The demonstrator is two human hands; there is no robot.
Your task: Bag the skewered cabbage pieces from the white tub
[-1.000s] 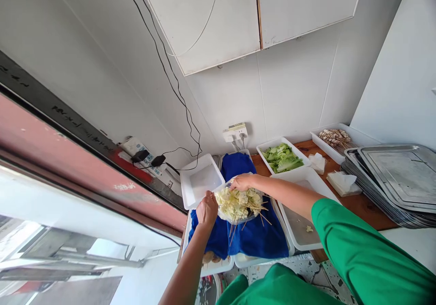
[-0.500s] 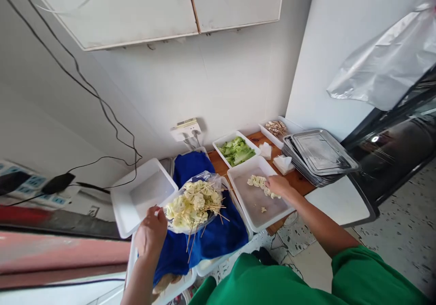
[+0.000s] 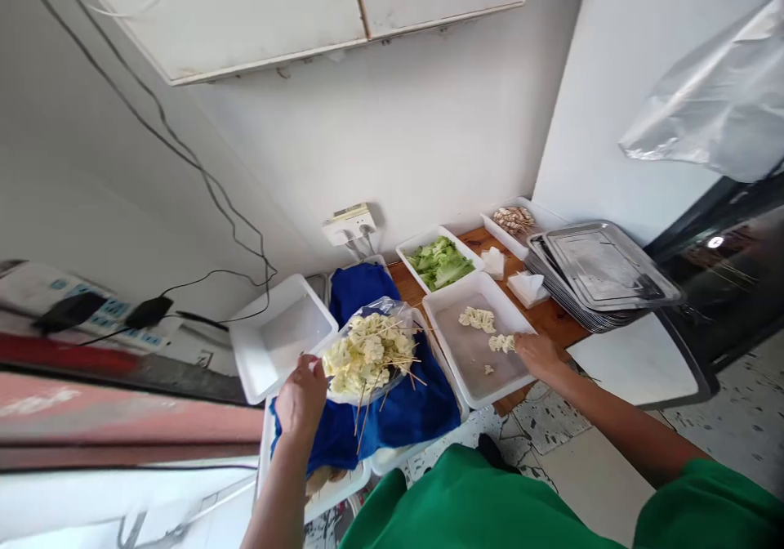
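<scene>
My left hand [image 3: 302,395] is closed on the near edge of a clear plastic bag [image 3: 369,351] heaped with pale cauliflower pieces on wooden skewers, which rests on a blue cloth [image 3: 392,418]. My right hand [image 3: 534,351] reaches into a white tray [image 3: 456,353] to the right. Its fingers are together at the stick end of a cauliflower skewer [image 3: 502,341] lying on the tray floor. A second cauliflower skewer [image 3: 477,317] lies just beyond it, and a small loose piece sits nearer me.
An empty white tray [image 3: 277,335] stands left of the bag. Behind are a tray of green lettuce [image 3: 439,261], a tray of brownish skewers [image 3: 514,220], folded tissues [image 3: 527,287] and a stack of metal trays [image 3: 603,267]. A wall socket [image 3: 348,224] and cables hang behind.
My right hand left the bag, carried cauliflower skewers to the white tray and laid them down; two now lie there. My left hand kept its hold on the bag. The view swung right.
</scene>
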